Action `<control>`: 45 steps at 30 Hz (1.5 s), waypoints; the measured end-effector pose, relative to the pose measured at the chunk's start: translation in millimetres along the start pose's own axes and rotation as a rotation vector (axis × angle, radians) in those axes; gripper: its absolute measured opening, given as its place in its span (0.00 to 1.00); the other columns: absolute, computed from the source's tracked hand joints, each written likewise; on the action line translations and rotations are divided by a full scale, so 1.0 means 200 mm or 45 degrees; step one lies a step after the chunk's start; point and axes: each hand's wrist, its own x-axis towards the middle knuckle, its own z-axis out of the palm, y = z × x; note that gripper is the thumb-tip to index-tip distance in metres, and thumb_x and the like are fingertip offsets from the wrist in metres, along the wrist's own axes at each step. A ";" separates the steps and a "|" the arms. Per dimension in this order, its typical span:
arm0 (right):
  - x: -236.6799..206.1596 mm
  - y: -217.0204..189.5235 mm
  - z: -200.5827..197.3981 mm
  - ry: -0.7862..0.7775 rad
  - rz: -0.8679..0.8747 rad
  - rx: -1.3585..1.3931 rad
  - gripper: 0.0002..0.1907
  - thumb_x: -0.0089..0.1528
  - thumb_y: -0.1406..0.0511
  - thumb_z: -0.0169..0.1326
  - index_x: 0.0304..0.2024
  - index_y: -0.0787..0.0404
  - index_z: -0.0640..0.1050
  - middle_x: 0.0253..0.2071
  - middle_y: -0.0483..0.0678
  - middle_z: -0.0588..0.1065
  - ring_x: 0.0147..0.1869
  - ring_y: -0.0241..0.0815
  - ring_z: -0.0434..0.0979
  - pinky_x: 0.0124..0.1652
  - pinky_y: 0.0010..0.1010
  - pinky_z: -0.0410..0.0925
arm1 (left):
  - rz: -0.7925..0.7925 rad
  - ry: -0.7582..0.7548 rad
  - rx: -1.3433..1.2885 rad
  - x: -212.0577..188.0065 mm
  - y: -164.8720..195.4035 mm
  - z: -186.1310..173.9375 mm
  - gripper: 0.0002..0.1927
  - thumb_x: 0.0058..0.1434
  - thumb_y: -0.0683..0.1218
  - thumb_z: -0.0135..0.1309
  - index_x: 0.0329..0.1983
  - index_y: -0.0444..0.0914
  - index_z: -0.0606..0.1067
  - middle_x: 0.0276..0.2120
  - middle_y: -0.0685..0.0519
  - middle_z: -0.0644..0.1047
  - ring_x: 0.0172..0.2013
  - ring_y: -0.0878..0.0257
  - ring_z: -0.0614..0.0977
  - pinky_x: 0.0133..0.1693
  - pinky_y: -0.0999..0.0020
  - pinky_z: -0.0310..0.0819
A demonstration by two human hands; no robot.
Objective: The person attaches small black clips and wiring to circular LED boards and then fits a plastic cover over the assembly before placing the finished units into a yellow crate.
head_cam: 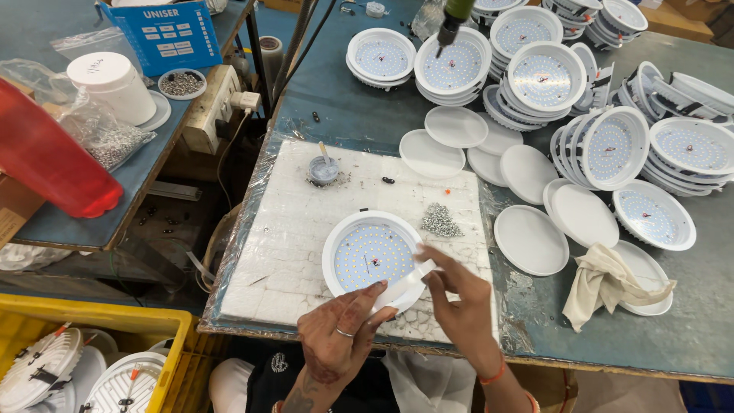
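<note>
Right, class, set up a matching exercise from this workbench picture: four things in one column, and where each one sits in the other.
Things:
1. LED panel light
2. pile of screws
3. beige cloth
4. small grey cup

Places:
A. draped over a white disc at the right
B. near the foam pad's far edge
C. just in front of both hands
D. on the pad, right of and beyond the light

Pairs: 1-C, 2-D, 3-A, 4-B

Bare white mat [283, 252] left of the lamp [372, 256] lets a hand pass. Screws [440, 221], small cup [323, 170], loose discs [531, 239] and lamp stacks [612, 145] crowd the far and right sides.
</note>
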 end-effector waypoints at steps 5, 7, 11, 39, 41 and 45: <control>-0.05 0.13 0.03 0.190 0.075 0.190 0.20 0.61 0.80 0.47 0.53 0.63 0.78 0.46 0.49 0.85 0.34 0.29 0.81 0.29 0.20 0.71 | -0.309 0.089 -0.323 -0.01 -0.01 0.02 0.40 0.64 0.65 0.55 0.69 0.35 0.65 0.65 0.38 0.70 0.68 0.42 0.71 0.64 0.51 0.73; -0.06 0.16 0.06 0.232 0.092 0.311 0.19 0.63 0.81 0.45 0.54 0.64 0.76 0.50 0.52 0.84 0.35 0.30 0.81 0.30 0.19 0.70 | -0.645 -0.002 -0.597 -0.03 -0.02 0.03 0.47 0.62 0.71 0.51 0.74 0.37 0.59 0.71 0.37 0.62 0.74 0.41 0.63 0.69 0.47 0.64; -0.08 0.18 0.09 0.079 0.127 0.533 0.16 0.69 0.70 0.47 0.59 0.66 0.74 0.59 0.59 0.79 0.55 0.40 0.80 0.51 0.30 0.73 | -1.001 -0.130 -0.958 -0.04 -0.04 0.05 0.51 0.58 0.73 0.48 0.76 0.40 0.52 0.74 0.40 0.53 0.74 0.44 0.55 0.69 0.44 0.52; 0.01 0.31 -0.03 -0.423 0.315 0.897 0.52 0.60 0.38 0.51 0.74 0.66 0.58 0.73 0.62 0.63 0.78 0.56 0.59 0.71 0.48 0.55 | -1.021 -0.318 -0.954 -0.04 -0.22 0.06 0.74 0.32 0.64 0.75 0.77 0.38 0.47 0.72 0.34 0.59 0.72 0.42 0.61 0.69 0.48 0.53; 0.05 0.35 -0.03 -0.448 0.294 0.779 0.53 0.58 0.37 0.54 0.72 0.67 0.62 0.72 0.63 0.66 0.77 0.58 0.62 0.71 0.50 0.56 | -0.903 -0.328 -0.835 -0.03 -0.27 0.07 0.73 0.33 0.66 0.73 0.78 0.37 0.48 0.74 0.35 0.57 0.73 0.42 0.59 0.70 0.48 0.54; 0.12 0.44 0.01 -0.466 0.273 0.568 0.52 0.54 0.37 0.58 0.70 0.62 0.67 0.74 0.60 0.62 0.79 0.58 0.58 0.71 0.52 0.56 | -0.836 -0.485 -0.613 -0.01 -0.40 0.07 0.75 0.29 0.71 0.71 0.77 0.40 0.48 0.72 0.39 0.60 0.72 0.44 0.63 0.70 0.48 0.56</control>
